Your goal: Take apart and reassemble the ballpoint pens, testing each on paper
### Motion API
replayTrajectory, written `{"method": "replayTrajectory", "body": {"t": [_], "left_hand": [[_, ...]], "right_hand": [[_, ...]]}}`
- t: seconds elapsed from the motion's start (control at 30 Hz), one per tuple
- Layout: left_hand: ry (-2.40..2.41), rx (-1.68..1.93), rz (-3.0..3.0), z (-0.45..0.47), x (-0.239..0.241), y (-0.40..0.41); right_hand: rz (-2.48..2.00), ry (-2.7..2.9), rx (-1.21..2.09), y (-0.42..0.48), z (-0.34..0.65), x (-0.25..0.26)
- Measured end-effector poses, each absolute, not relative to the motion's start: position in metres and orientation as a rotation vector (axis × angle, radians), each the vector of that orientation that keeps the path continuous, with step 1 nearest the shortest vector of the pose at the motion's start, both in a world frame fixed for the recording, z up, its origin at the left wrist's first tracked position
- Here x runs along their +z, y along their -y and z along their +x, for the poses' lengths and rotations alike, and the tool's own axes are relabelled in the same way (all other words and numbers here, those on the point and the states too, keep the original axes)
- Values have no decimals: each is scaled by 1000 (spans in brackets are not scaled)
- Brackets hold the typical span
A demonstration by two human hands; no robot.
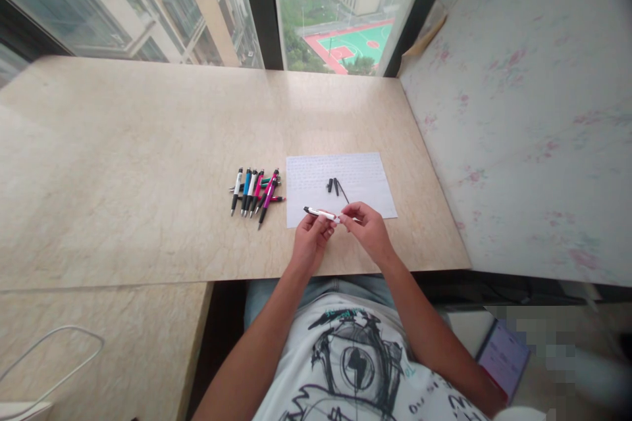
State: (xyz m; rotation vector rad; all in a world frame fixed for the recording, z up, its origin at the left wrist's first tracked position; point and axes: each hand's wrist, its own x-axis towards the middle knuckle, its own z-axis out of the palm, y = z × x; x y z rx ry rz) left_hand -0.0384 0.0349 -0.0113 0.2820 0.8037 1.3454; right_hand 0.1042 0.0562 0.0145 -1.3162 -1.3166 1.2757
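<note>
My left hand point(312, 237) is closed round a white pen point(320, 213) with a black tip that points left. My right hand point(364, 223) pinches the pen's right end, fingers pressed together. Both hands hover over the near edge of a written sheet of paper point(360, 174) on the marble table point(148, 164). On the paper lie small black pen parts point(334, 186), just beyond my hands. A row of several coloured pens point(254, 192) lies to the left of the sheet.
A window point(345, 20) runs along the table's far edge. A papered wall point(533, 112) stands on the right. A lower marble surface with a white cable point(54, 355) sits at the near left.
</note>
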Motion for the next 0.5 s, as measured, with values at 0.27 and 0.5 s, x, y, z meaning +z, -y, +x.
{"method": "replayTrajectory", "body": {"t": [0.27,0.5], "left_hand": [[-770,1353,292,-38,-16,-35],[-752,1344,262,-42,-15,-36]], "right_hand": [[-1327,1441,1101,-48,95,17],[-1268,1661,839,-45,95,24]]}}
